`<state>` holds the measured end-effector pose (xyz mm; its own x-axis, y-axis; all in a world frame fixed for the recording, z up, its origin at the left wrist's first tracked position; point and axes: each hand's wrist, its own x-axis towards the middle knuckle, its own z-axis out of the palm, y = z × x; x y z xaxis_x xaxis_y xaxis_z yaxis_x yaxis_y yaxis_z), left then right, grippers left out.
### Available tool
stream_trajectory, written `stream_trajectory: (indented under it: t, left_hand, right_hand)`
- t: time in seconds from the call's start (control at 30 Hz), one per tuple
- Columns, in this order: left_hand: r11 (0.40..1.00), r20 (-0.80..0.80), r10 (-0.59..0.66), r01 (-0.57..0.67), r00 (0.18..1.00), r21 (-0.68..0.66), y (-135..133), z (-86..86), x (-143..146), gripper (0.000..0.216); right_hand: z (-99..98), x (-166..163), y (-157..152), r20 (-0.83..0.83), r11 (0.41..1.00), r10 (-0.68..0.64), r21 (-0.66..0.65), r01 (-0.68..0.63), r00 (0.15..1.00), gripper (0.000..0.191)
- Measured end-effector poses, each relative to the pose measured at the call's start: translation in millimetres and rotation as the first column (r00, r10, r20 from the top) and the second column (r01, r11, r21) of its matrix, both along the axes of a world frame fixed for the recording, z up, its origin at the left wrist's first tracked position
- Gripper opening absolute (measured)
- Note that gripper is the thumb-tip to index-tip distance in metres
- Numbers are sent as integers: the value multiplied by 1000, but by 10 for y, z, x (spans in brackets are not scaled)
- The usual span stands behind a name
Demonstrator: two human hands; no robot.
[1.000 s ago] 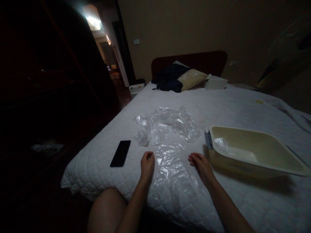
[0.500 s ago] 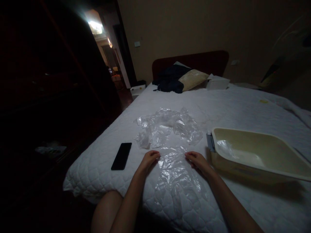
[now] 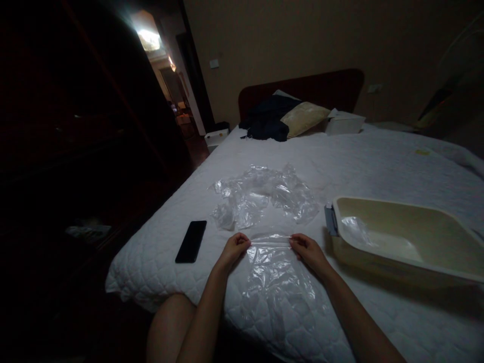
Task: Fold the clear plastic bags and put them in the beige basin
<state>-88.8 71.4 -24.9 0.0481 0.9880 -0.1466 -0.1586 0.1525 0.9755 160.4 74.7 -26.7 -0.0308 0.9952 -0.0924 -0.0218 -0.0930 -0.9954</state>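
A clear plastic bag lies spread on the white quilted bed, its near part reaching toward the bed's front edge. My left hand pinches its upper left corner between thumb and fingers. At the upper right corner my right hand does the same. Between the two hands the bag's top edge is drawn straight, with a narrow fold across it. Just beyond them, more crumpled clear plastic bags lie in a loose heap.
A black phone lies left of my left arm. To the right stands a cream plastic bin with a grey latch and some clear plastic inside. Dark cloth, a beige pillow and a white box sit by the headboard.
The bag's top edge has gone from loose and wrinkled to a taut, folded strip between my hands. Both hands stay in nearly the same place; the view has shifted slightly.
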Motion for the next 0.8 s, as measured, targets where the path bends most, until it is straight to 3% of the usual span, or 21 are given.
stream_trajectory:
  t: [0.53, 0.67, 0.8]
  left_hand:
    - [999, -9, 37, -37, 999, -21, -117, 90, 25, 26]
    - [999, -72, 30, -28, 997, 27, -124, 63, 17, 19]
    - [992, -120, 28, -13, 992, 125, -138, 81, 3, 9]
  right_hand:
    - [11, 50, -64, 32, 998, 43, 55, -44, 999, 41]
    - [6, 54, -79, 119, 997, 31, 70, -40, 992, 29]
    - [56, 62, -99, 103, 983, 66, 162, -82, 992, 12]
